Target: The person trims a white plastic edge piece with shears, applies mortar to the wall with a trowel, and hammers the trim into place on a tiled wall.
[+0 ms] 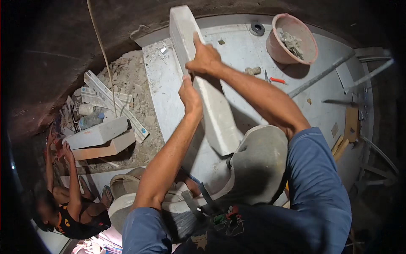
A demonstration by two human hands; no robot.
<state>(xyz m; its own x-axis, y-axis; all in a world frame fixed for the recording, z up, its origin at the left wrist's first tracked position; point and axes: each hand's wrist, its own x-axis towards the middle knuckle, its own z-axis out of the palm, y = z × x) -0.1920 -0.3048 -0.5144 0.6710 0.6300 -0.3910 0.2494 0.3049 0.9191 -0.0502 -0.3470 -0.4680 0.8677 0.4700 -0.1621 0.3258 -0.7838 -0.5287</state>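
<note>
Spreading beneath your work, a broad white flat sheet [158, 84] has a heap of grey broken rubble [141, 95] along its left side. Over the sheet is your long pale-grey rectangular block [218, 114], directly between and under your 2 hands; its long axis slants from the far end, ahead and slightly left, back to the near end, just beside your bent right leg. Whether your hands bear all its weight or it touches the sheet, you cannot tell from this view. Your bare right hand [206, 59] reaches farther along it, clasping across the upper face with thumb and fingers apart; your bare left hand [190, 97] is nearer your body, curled at the left edge, its fingers partly hidden. The 2 hands nearly meet about midway along the block. Ahead and to the right, well apart from both hands but nearer your right, a round pink plastic bucket [274, 53] tilts its mouth into sight, with grey-white broken chunks [291, 44] inside. Far left, a clear plastic bottle with a blue cap [91, 121] lies among the rubble; its contents are unclear. Smaller items are a red-handled metal hand tool [277, 80] and a dark-grey round roll [256, 34], both beyond your right forearm.
</note>
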